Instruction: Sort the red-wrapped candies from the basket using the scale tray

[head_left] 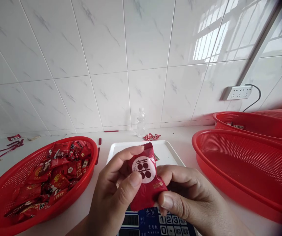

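A red wrapped candy packet (pixel 147 193) with a white round label bearing dark characters is held up between both hands. My left hand (pixel 113 186) grips its left side, thumb on the front by the label. My right hand (pixel 190 193) pinches its lower right edge between thumb and fingers. Below and behind the packet is a digital scale (pixel 172 226) with a blue keypad panel. Its white weighing tray (pixel 116 149) is partly hidden by my hands, and a small piece of something shows on it behind the packet.
A red basket (pixel 95 157) of several red candy packets stands left. Two red baskets (pixel 197 141) stand right, the rear one holding a few packets. A plastic bottle (pixel 141 123) and a red wrapper (pixel 152 136) lie near the tiled wall, which carries a power strip (pixel 238 92).
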Available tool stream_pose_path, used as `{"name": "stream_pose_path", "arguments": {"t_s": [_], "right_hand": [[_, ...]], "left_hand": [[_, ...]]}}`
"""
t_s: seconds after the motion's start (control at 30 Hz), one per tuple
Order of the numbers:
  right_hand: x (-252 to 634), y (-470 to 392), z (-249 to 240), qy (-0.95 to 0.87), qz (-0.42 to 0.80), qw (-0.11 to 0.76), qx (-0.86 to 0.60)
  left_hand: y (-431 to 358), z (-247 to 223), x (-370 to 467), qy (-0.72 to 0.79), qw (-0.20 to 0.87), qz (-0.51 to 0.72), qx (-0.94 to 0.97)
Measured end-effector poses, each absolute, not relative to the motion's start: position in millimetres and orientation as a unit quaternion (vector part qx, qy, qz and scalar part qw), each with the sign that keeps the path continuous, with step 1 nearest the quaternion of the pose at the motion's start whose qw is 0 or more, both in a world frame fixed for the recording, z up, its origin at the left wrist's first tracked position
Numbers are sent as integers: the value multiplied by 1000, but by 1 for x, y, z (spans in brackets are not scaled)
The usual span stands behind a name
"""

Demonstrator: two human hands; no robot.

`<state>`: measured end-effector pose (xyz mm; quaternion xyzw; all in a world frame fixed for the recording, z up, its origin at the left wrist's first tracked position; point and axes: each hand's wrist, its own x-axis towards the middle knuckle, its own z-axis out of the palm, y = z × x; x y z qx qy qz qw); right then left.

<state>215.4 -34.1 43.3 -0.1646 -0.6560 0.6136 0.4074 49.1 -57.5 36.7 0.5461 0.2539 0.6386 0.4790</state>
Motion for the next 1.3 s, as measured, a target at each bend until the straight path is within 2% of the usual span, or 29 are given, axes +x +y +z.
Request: {"name": "stream_pose_path", "arguments": {"t_s": [0.17,0.27,0.33,0.6,0.9,1.1,1.3], "right_hand": [[226,-26,44,-724,530,391,-204],[228,-19,43,-723,491,439,-206],[227,-16,41,-714,483,462,-208],[222,-19,44,-713,471,462,-236],[221,-22,45,-750,401,449,-275],[220,-21,43,-714,466,445,-274],[219,-20,43,-698,486,444,-282]], "left_hand": [[-61,39,51,270,501,645,511],[-62,39,52,311,489,627,521],[-62,38,52,332,473,611,541],[-54,39,46,331,438,528,648],[-52,38,46,317,430,546,645],[-49,36,44,259,452,552,651],[-51,43,45,308,445,529,654]]}}
